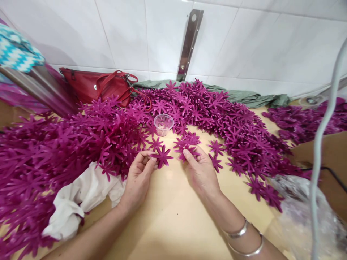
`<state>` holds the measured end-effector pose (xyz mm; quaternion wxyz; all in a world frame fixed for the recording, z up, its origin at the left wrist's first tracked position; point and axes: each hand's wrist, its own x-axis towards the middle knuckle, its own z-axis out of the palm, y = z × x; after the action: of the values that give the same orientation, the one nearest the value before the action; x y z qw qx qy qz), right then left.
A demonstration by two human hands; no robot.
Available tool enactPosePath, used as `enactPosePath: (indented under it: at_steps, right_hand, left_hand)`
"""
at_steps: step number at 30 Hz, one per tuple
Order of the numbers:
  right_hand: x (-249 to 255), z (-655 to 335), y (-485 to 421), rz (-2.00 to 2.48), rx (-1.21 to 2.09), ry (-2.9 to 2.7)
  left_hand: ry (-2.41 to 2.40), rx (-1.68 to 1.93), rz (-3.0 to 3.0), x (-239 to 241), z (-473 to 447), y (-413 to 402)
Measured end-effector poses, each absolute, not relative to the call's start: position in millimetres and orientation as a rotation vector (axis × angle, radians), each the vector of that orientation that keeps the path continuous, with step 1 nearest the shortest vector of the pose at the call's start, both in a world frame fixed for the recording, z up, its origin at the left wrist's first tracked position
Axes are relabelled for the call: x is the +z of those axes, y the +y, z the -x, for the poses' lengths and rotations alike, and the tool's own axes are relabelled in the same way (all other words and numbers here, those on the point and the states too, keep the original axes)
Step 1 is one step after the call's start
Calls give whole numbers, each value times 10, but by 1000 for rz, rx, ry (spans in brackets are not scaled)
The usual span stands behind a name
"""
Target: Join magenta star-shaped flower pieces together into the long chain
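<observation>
Between thumb and fingers, my left hand (141,173) pinches a magenta flower-shaped piece (163,156) with long narrow petals. My right hand (202,169) is closed on another magenta flower piece (192,153), its thumb pressed on top; whether it is one layer or more I cannot tell. The two pieces are apart, just above the table. Behind them a small clear plastic cup (163,124) stands on the table, with small pale bits inside. A few loose flower pieces (216,147) lie right of my right hand.
Large heaps of magenta flower pieces (62,151) curve around the wooden table (173,216). A white cloth (81,198) lies left, a red bag (89,85) behind. At the right are a grey cable (320,144), clear plastic bag (306,213) and cardboard (325,155). A tiled wall closes the back.
</observation>
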<state>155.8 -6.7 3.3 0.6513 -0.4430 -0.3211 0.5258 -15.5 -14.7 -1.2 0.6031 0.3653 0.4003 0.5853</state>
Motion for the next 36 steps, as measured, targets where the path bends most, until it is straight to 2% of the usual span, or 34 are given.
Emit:
enactPosePath:
  at_steps: [14,21,25,36]
  right_hand:
    - [159,-1610,-134,1142,1112,-930]
    - [133,-1575,-109,961,1276,-625]
    - [114,-1578,-103,931,1364,-691]
    - [155,-1619,-119,1111,1187,-968]
  left_hand:
    - [920,1361,-876,-34,161,-139]
    - [913,1363,-876,-38,165,-137]
    - [931,1352,-872,-22,164,-142]
    - [920,1354,-860,-18,162,-151]
